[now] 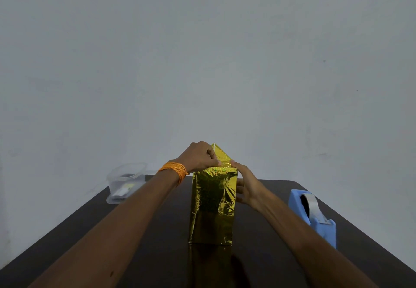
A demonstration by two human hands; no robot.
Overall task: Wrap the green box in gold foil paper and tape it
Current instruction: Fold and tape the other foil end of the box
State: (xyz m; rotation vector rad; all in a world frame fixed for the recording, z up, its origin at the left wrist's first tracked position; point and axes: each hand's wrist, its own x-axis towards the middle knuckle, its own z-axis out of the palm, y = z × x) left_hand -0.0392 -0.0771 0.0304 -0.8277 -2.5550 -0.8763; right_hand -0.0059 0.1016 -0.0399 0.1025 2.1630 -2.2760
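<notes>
Forearms: reach over the table (265, 254), one on either side of the box (212, 204).
Box: upright mid-table, covered in foil (221, 155).
Left hand (200, 156): pinches the top flap.
Right hand (247, 188): grips the box's upper right edge.
Tape dispenser (313, 215): right, well apart.
Risk: reaching for tape frees a hand, so the springy flap may lift.
</notes>
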